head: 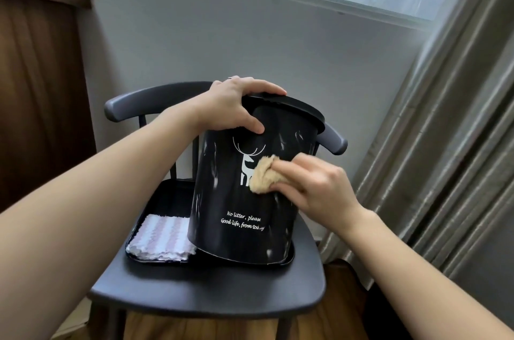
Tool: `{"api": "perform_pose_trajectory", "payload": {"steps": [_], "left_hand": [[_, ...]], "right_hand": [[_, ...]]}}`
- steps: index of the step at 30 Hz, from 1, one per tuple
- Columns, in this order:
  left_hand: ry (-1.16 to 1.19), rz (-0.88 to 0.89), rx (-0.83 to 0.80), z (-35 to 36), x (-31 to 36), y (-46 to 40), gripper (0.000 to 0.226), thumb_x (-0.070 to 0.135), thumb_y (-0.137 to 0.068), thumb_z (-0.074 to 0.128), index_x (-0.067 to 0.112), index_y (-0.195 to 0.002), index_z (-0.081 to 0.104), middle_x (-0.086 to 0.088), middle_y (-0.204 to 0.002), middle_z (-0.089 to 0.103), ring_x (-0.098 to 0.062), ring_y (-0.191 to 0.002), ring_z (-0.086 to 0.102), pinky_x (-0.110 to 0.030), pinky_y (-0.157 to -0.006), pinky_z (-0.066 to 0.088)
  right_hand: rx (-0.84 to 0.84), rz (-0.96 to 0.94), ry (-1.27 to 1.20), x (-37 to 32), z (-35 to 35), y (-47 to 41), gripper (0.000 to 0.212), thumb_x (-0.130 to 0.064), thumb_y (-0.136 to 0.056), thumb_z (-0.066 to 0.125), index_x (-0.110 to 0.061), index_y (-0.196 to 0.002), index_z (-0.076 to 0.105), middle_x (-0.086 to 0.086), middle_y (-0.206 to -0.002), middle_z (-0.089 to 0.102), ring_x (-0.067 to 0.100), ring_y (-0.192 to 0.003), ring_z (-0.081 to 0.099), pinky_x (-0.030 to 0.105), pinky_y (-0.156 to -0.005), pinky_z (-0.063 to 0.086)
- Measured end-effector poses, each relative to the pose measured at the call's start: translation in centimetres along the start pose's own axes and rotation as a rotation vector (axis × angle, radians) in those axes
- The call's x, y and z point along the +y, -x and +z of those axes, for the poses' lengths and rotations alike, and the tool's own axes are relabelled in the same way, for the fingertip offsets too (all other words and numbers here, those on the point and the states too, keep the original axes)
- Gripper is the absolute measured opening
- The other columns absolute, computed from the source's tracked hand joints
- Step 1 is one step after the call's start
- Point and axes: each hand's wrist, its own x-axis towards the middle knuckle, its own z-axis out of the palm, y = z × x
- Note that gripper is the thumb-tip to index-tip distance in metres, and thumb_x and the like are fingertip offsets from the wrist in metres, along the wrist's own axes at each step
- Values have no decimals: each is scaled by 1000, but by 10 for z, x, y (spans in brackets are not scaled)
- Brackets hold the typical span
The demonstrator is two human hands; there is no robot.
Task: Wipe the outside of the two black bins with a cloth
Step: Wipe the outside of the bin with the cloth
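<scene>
Wiping the front wall of one tilted black bin, steadied at the rim.

The round black plastic bin with a white deer print and white lettering (244, 181) stands in a shallow black tray (155, 256) on a dark grey chair seat (211, 287), its long axis near upright but leaning away so the near edge of its base is lifted; the left hand (233, 106) grips the lid's rim from above, fingers curled over the top and thumb pressed on the wall; the right hand (314, 186) comes in from the right, wrist level, fingers pinched around a bunched tan fluffy cloth (264, 174) held against the wall just beside the deer; unwiped wall seems to lie left and below the cloth, so the right hand is the nearer one for it; a folded pink-and-white striped cloth (161, 239) lies in the tray, left of the bin; no second bin is in view.
</scene>
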Motion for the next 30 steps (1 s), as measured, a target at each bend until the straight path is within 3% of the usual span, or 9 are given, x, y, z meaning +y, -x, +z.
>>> {"api": "perform_pose_trajectory", "payload": {"steps": [7, 10, 14, 20, 22, 23, 25, 27, 30], "left_hand": [[0, 42, -10, -2, 2, 4, 72, 24, -75, 87, 67, -122, 54, 42, -107, 53, -6, -128, 43, -43, -119, 31], [8, 48, -17, -5, -3, 5, 74, 18, -75, 87, 62, -126, 56, 35, -115, 56, -10, -131, 45, -45, -120, 31], [-5, 24, -2, -7, -5, 7, 76, 15, -75, 86, 60, -129, 56, 37, -108, 51, -10, -125, 46, -44, -119, 31], [-94, -29, -9, -6, 3, 0, 68, 13, -78, 77, 45, -131, 49, 6, -122, 52, -26, -122, 43, -40, -104, 39], [-122, -7, -15, -4, 8, -1, 67, 13, -78, 77, 40, -133, 47, 13, -115, 51, -6, -113, 34, -32, -94, 29], [-136, 12, -20, -3, 10, 0, 69, 15, -78, 79, 39, -134, 48, 21, -107, 48, 3, -100, 28, -28, -90, 23], [-152, 42, -17, -2, 12, 1, 73, 19, -77, 83, 41, -138, 49, 34, -100, 40, 4, -86, 25, -26, -92, 18], [-114, 37, -2, -3, 10, 1, 75, 17, -76, 84, 46, -138, 52, 32, -100, 42, 6, -95, 30, -28, -95, 21], [-76, 35, 5, -4, 8, -1, 74, 14, -74, 84, 51, -132, 56, 33, -100, 47, -7, -106, 37, -32, -101, 29]], "right_hand": [[72, 219, -10, 23, -13, -59, 29, -37, -89, 68, -26, -116, 70, -1, -86, 63, 26, -77, 64, 38, -63, 54], [29, 181, -5, 27, -15, -63, 30, -36, -91, 68, -27, -119, 69, -2, -87, 62, 25, -78, 62, 37, -63, 52], [34, 242, -24, 36, -18, -56, 31, -35, -91, 67, -26, -120, 69, -1, -86, 60, 27, -78, 61, 38, -66, 51], [38, 256, -23, 35, -14, -55, 29, -34, -91, 69, -25, -118, 70, -2, -85, 60, 27, -76, 61, 32, -66, 45], [42, 274, -21, 36, -14, -55, 29, -35, -91, 69, -26, -118, 70, -3, -86, 61, 26, -77, 61, 32, -66, 44], [42, 285, -23, 36, -14, -55, 29, -36, -91, 69, -26, -119, 70, -3, -86, 61, 26, -77, 61, 32, -67, 45], [43, 299, -32, 36, -14, -55, 29, -37, -91, 68, -26, -119, 69, -4, -87, 61, 25, -79, 62, 32, -68, 45], [47, 302, -40, 36, -15, -56, 29, -37, -92, 68, -27, -119, 69, -4, -88, 61, 25, -80, 62, 33, -69, 46], [38, 304, -51, 33, -15, -59, 29, -37, -92, 67, -28, -119, 68, -3, -89, 63, 26, -81, 62, 37, -71, 50]]}}
